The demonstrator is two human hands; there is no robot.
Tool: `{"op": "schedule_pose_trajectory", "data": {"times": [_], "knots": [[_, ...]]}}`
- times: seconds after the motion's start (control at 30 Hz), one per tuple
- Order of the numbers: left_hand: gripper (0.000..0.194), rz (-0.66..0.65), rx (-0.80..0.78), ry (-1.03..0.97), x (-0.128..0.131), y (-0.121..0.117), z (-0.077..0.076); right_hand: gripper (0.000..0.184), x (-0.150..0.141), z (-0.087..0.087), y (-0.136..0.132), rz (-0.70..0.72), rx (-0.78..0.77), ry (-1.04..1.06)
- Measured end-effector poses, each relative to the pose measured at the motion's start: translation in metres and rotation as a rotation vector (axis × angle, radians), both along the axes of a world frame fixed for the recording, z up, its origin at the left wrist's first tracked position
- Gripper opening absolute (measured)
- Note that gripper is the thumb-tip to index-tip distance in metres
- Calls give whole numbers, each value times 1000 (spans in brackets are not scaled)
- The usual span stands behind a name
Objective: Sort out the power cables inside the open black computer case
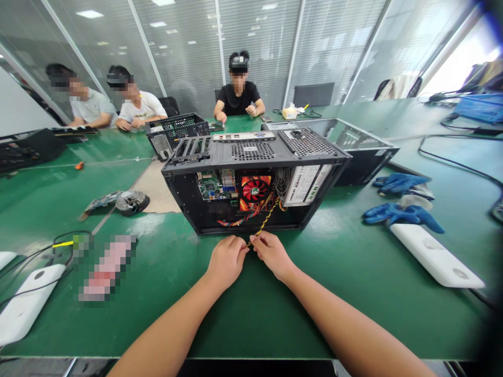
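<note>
An open black computer case [220, 152] lies in front of me, its inside facing my way. Within it are a green motherboard [210, 186], a fan with red blades [256, 189] and a power supply [308, 185] with a white label. A twisted yellow and black cable [269, 217] runs from the power supply's side out over the case's lower edge. My left hand [229, 257] and my right hand [271, 251] pinch its end close together, just before the case. Another bundle of coloured wires [243, 220] hangs inside. The fingertips hide the cable's very end.
Blue gloves [404, 212] and a white power strip [436, 255] lie to the right; another white strip [33, 301] with black cords is at left. A second case [176, 131] and a side-lying case [365, 162] stand behind. Several people sit across the green table [157, 324].
</note>
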State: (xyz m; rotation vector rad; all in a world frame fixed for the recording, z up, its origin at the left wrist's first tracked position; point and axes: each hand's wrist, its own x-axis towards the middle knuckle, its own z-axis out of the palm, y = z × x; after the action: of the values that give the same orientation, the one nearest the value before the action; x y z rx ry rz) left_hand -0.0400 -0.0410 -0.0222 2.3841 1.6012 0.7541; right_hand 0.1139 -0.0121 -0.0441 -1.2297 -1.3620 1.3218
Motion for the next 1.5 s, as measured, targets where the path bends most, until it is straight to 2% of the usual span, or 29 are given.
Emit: {"op": "schedule_pose_trajectory", "data": {"times": [0.3,0.67,0.8,0.93,1.27,1.5], "knots": [[15,-5,-27,56,0,0,-1,42,0,3,-2,-7,-10,-19],[5,-4,-3,-21,-1,-1,-2,37,0,-1,1,-27,70,-107],[14,-22,20,-25,-2,-1,-5,37,1,-1,1,-27,84,-128],[10,-20,28,13,-2,0,-5,37,1,0,1,-24,82,-121],[21,-11,28,77,0,0,0,37,0,-1,0,-19,50,-84],[17,-17,27,41,-2,-1,-3,37,0,-2,1,-8,62,-93]]}}
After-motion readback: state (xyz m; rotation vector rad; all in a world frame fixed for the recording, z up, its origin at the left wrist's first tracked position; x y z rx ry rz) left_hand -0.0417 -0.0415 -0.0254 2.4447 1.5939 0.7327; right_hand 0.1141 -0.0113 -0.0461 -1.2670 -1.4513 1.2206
